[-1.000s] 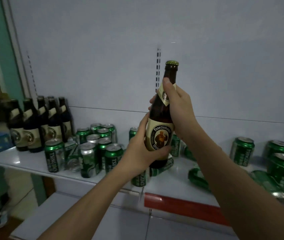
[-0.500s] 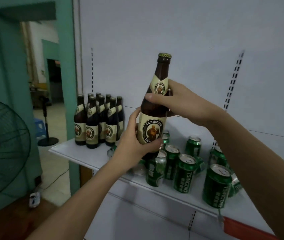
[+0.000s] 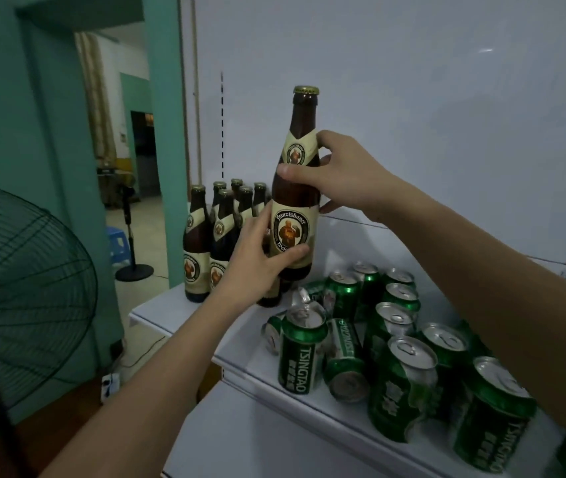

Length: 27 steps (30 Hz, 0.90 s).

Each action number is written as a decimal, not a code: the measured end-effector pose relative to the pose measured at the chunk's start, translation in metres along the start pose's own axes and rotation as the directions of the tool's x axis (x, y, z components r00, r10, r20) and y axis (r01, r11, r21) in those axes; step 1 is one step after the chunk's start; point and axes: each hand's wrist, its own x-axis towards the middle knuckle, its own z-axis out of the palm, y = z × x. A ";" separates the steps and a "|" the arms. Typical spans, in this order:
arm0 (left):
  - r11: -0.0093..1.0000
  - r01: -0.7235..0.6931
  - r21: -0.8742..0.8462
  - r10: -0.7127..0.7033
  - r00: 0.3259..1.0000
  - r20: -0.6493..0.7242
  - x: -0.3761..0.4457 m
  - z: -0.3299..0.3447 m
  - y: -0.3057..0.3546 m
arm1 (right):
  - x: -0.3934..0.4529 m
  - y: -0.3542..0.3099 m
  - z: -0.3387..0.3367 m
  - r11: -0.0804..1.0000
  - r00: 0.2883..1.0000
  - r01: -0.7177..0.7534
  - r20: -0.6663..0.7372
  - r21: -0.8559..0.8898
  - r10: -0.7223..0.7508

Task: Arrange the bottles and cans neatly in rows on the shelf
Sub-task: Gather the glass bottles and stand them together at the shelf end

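Head view: both hands grip a glossy brown glass Franziskaner bottle point(image 3: 297, 188), left hand point(image 3: 257, 260) low, right hand point(image 3: 340, 174) high; green Tsingtao cans point(image 3: 300, 353) at 5 o'clock.

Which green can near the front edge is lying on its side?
The can just right of the upright front Tsingtao can; its base faces the camera, others there stand upright.

- Brown bottle point(image 3: 296, 188) upright at frame centre, cream Franziskaner label, gold cap.
- Left hand point(image 3: 257, 262) wraps its lower body; right hand point(image 3: 340, 174) grips the shoulder.
- Bottle cluster point(image 3: 221, 236) standing left of it on white shelf point(image 3: 157, 310).
- Green Tsingtao cans point(image 3: 391, 346) lower right, some upright, some lying.
- Black fan point(image 3: 22, 298) at left edge.
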 end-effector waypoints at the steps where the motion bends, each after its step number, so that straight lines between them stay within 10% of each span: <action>1: 1.000 0.027 0.013 -0.027 1.000 -0.012 0.000 -0.001 -0.011 | 0.007 0.006 0.009 1.000 1.000 -0.006 0.008 0.000 0.006; 9: 0.986 0.165 0.012 -0.153 0.942 -0.298 -0.016 0.002 -0.084 | 0.041 0.051 0.077 0.995 0.995 -0.101 -0.017 -0.006 0.101; 27: 0.966 0.258 0.006 -0.246 0.930 -0.273 -0.038 0.001 -0.139 | 0.055 0.100 0.135 0.974 0.980 -0.201 -0.035 -0.106 0.198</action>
